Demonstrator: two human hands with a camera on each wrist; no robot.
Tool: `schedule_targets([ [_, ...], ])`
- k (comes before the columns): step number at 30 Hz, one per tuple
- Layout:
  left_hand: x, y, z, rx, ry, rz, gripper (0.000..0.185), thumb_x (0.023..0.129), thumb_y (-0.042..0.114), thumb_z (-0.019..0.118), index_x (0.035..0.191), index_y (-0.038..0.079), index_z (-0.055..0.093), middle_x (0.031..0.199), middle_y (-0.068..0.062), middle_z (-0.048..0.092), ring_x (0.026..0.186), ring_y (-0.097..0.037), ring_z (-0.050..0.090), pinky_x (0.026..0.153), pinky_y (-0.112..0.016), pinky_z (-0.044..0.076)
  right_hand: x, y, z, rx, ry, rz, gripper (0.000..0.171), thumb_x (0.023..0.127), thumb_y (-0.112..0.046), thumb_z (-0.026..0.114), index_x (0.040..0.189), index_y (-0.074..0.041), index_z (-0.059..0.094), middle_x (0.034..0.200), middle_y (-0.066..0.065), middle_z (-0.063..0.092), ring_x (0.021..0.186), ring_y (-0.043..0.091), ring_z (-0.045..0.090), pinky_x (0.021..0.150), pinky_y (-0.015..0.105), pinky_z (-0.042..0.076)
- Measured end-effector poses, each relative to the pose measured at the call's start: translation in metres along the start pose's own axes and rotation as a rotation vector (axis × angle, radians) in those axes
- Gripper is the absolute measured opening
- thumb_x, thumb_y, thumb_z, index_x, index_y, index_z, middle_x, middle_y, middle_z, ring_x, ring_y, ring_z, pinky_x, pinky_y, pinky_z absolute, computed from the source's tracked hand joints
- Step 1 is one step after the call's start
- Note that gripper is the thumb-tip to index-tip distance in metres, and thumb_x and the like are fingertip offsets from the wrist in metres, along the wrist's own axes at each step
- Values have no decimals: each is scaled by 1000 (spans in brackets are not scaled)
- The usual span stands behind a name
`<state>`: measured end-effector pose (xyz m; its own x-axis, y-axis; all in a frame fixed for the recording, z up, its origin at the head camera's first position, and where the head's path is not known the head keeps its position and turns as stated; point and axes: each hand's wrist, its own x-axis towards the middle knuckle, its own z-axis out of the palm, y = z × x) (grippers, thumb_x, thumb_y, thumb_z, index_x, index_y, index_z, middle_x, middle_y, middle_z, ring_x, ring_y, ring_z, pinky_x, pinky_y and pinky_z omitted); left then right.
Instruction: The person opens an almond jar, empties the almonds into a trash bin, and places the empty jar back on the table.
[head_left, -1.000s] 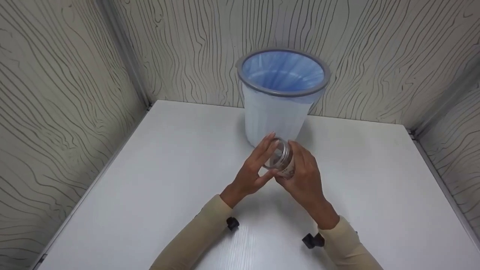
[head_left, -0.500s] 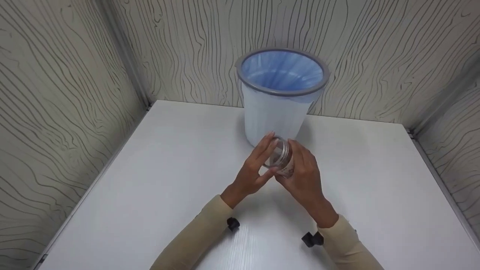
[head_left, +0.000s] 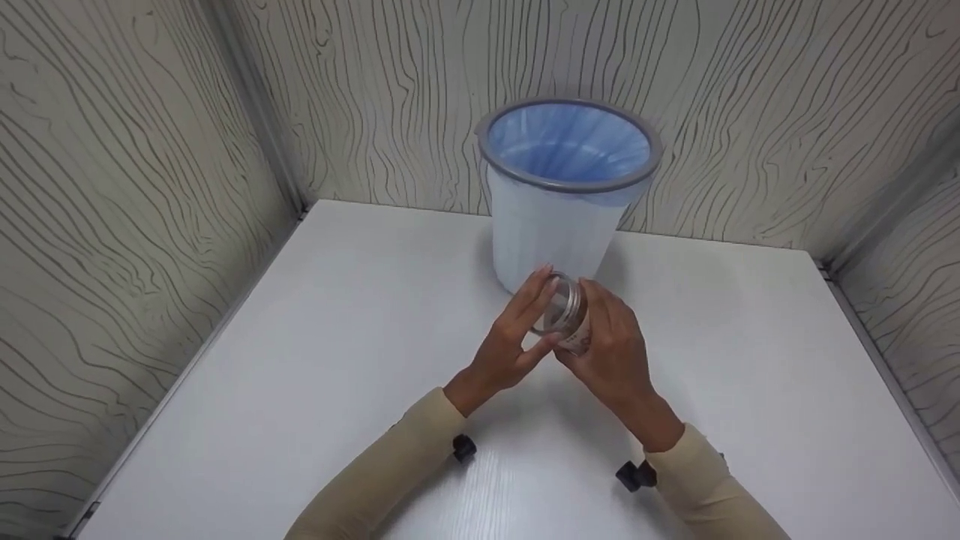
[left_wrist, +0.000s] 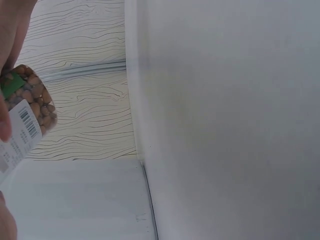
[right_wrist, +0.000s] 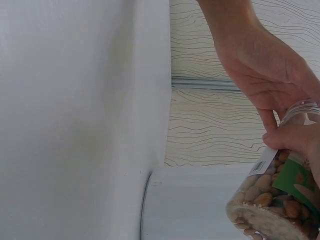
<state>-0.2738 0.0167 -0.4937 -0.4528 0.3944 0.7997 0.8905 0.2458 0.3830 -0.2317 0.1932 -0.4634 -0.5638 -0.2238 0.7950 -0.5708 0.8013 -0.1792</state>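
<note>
A clear plastic jar [head_left: 564, 313] of almonds with a white barcode label is held tilted above the white table [head_left: 300, 360], just in front of the bin. My right hand [head_left: 613, 341] grips its body from the right. My left hand [head_left: 521, 326] has its fingers and thumb curled round the clear lid end. In the right wrist view the jar [right_wrist: 272, 197] shows nuts and a green label, with my left hand [right_wrist: 260, 65] at its top. In the left wrist view the jar [left_wrist: 27, 112] sits at the left edge, partly cut off.
A white waste bin [head_left: 551, 232] with a grey rim [head_left: 570, 184] and blue liner stands at the back of the table against the wood-grain wall [head_left: 750, 112]. Similar walls close off the left and right sides. Black wrist-camera mounts [head_left: 464, 448] hang under both sleeves.
Both hands keep hold of the jar; they and the jar have shifted only slightly up and to the right. The bin has not moved.
</note>
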Motion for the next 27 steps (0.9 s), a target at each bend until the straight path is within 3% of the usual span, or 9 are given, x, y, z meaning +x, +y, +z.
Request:
schedule_targets([
  [19, -8, 13, 9, -10, 78, -122, 64, 107, 35, 54, 159, 5, 31, 166, -15, 26, 152, -29, 26, 117, -41, 32, -3, -1, 7, -17, 16, -28, 102, 56, -13, 101, 141, 7, 50, 132, 22, 60, 120, 37, 59, 102, 52, 48],
  [27, -10, 16, 10, -9, 62, -164, 68, 106, 35, 54, 161, 5, 26, 167, -14, 24, 154, -28, 23, 119, -42, 29, -5, -1, 10, 8, 15, -9, 98, 58, -12, 100, 141, 6, 50, 133, 22, 60, 122, 37, 59, 104, 54, 47],
])
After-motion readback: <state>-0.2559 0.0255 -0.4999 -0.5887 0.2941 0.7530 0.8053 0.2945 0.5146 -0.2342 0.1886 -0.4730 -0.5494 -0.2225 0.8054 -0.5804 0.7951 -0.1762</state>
